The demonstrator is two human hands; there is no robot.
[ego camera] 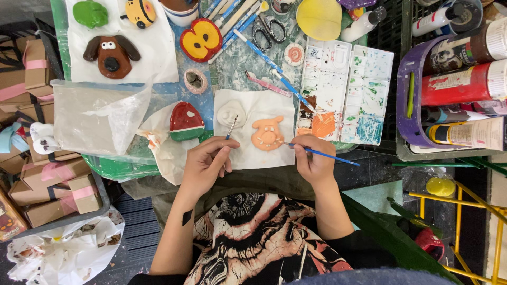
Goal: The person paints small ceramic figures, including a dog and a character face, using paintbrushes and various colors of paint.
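Torso: patterned shirt point(253, 237) at the bottom edge, both forearms reaching up toward the worktable.
Left hand: left hand point(203, 163) curled closed around a small brush point(231, 128), whose tip points up toward an unpainted white clay piece point(231, 113).
Right hand: right hand point(313, 158) closed in a pen grip on a blue-handled brush point(317, 152); the handle trails right, the bristles point left.
Painted piece: orange clay face point(268, 133) lies on a white paper sheet point(253, 153), just up and left of the right hand, between the two hands. The right hand is nearer; its brush tip is at the piece's right edge, though contact cannot be told.
Brush axis: nearly level, slightly tilted, aimed leftward at the orange face.
Beside: red and green clay piece point(186, 122) left of the sheet.
Farther: paint palette point(346, 95) up and right, with orange paint in its near corner.
Farthest: brown dog face point(111, 54), scissors point(268, 29), paint bottles in a purple basket point(404, 100).
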